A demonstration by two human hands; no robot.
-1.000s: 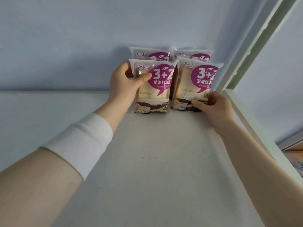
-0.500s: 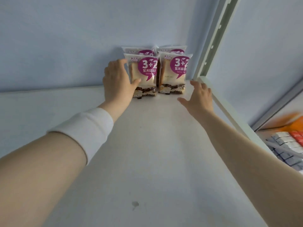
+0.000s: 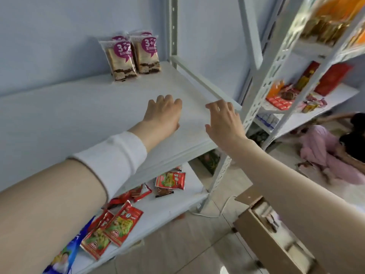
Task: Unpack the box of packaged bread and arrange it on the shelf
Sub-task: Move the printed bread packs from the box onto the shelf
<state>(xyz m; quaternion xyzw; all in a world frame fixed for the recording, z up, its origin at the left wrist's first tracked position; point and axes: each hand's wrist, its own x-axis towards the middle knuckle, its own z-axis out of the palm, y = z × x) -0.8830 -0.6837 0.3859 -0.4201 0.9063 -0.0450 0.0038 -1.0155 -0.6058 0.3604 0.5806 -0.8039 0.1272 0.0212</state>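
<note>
your right forearm (image 3: pixel 296 184) hides part of the blurred brown cardboard box (image 3: pixel 262 240); two rear clear-wrapped bread packets (image 3: pixel 118 37) show only their tops.

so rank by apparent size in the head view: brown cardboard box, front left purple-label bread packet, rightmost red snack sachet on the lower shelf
1. brown cardboard box, partly hidden
2. front left purple-label bread packet
3. rightmost red snack sachet

White shelf board (image 3: pixel 79 107), upright bread packets (image 3: pixel 123 58) at its back right corner.

Red snack packets (image 3: pixel 122 224) lie beside a blue bag (image 3: pixel 67 254); a person in pink (image 3: pixel 324 153) crouches at right.
</note>
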